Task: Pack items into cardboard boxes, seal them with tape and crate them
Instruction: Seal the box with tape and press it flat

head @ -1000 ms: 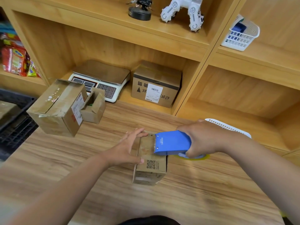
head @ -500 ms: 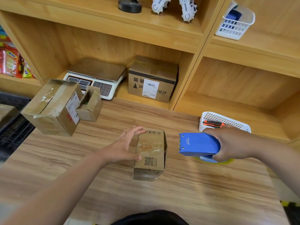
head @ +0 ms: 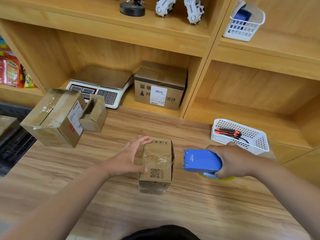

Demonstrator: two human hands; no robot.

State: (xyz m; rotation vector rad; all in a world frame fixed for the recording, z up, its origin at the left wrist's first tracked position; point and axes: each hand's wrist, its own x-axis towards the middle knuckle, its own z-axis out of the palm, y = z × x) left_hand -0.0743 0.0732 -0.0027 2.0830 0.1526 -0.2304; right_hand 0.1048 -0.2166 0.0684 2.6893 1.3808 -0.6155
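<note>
A small cardboard box (head: pixel 158 163) with a QR code and clear tape across its top stands on the wooden table (head: pixel 190 213). My left hand (head: pixel 129 159) grips its left side, fingers over the far edge and thumb on the near top. My right hand (head: pixel 232 161) grips a blue tape dispenser (head: pixel 201 161) just right of the box, its toothed end pointing at the box with a small gap between them.
A larger taped box (head: pixel 53 116) and a small open box (head: pixel 94 115) sit at the table's left. A white basket (head: pixel 256 144) with an orange cutter (head: pixel 228 132) stands at the right. A scale (head: pixel 100 87) and a labelled box (head: pixel 160 85) fill the shelf behind. A black crate (head: pixel 13 144) lies far left.
My right hand has drawn the tape dispenser off the box top and away to the right. My left hand has stayed on the box, which has not moved.
</note>
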